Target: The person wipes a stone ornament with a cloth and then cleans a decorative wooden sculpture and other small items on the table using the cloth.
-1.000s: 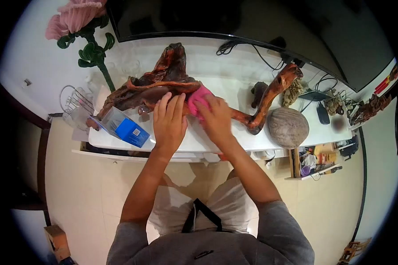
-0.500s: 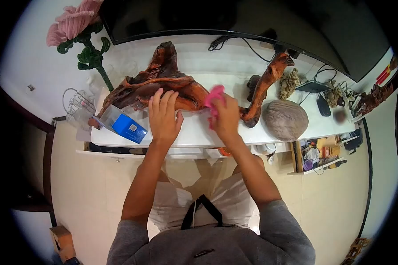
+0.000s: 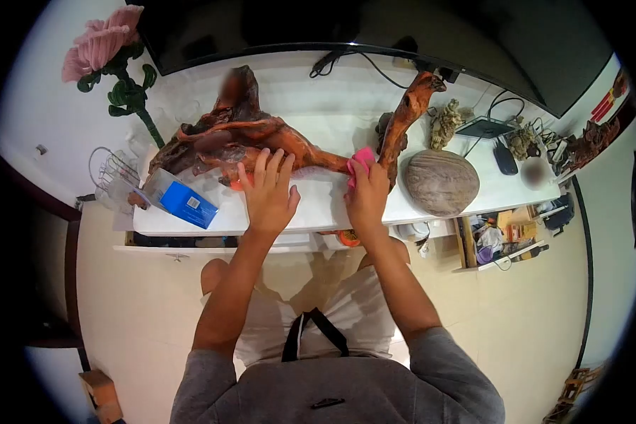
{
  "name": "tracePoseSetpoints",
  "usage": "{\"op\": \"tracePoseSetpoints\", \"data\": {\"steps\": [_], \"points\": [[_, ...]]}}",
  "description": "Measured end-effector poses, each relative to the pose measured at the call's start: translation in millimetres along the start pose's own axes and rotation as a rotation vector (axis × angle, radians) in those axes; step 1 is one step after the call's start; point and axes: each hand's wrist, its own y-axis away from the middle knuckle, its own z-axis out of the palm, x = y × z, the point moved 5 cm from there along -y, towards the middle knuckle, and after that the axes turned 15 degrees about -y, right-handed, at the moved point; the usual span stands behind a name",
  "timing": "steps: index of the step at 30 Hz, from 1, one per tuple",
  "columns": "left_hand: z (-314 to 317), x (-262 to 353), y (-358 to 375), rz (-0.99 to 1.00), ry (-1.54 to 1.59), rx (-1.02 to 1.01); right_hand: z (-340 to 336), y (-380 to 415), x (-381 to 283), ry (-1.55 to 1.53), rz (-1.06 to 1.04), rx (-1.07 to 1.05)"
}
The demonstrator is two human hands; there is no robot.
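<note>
A long piece of polished reddish-brown driftwood (image 3: pixel 290 139) lies across the white cabinet top (image 3: pixel 311 201), its right end rising as a bent branch. My left hand (image 3: pixel 270 191) rests with fingers spread against the front edge of the wood's wider left part. In my right hand (image 3: pixel 367 194) is a bunched pink cloth (image 3: pixel 361 161), pressed to the narrow stretch of wood near the bend. My right fingers are closed around the cloth and partly hidden by it. Just right of the branch sits a large rounded grey-brown stone (image 3: pixel 442 184).
A blue box (image 3: pixel 191 205) and a wire rack with glasses (image 3: pixel 116 173) stand at the left. Behind them rises a pink fabric flower (image 3: pixel 106 42). A television (image 3: pixel 374 28) spans the back. An open drawer (image 3: pixel 502 240) juts out at the right, full of small items.
My right hand has brought the pink cloth down flat onto the narrow part of the driftwood. My left hand stays at the wood's front edge. The camera view has shifted slightly.
</note>
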Motion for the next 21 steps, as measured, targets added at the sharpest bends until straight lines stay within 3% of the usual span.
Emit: {"op": "tracePoseSetpoints", "data": {"steps": [4, 6, 9, 12, 15, 18, 21], "points": [[0.7, 1.1, -0.3, 0.002, 0.000, 0.003, 34.2, -5.9, -33.3, -0.219, 0.151, 0.136], [1.5, 0.0, -0.3, 0.016, -0.034, -0.008, 54.6, -5.6, -59.5, -0.337, 0.050, 0.139], [-5.9, -1.6, -0.7, 0.042, 0.007, -0.045, 48.1, -2.7, -55.7, -0.393, 0.048, 0.038], [-11.1, -2.7, -1.3, 0.057, 0.008, -0.031, 26.3, 14.1, -7.8, -0.283, 0.166, 0.063], [-22.0, -5.4, -2.3, 0.086, 0.079, 0.005, 12.6, 11.0, 0.1, -0.277, 0.184, 0.095], [-26.6, -26.9, -0.1, -0.002, 0.128, 0.117, 26.2, -8.3, -36.9, -0.439, 0.030, 0.076], [-50.4, -53.5, -1.1, -0.149, 0.017, 0.185, 47.7, -30.3, -99.5, -0.564, -0.143, -0.109]]}}
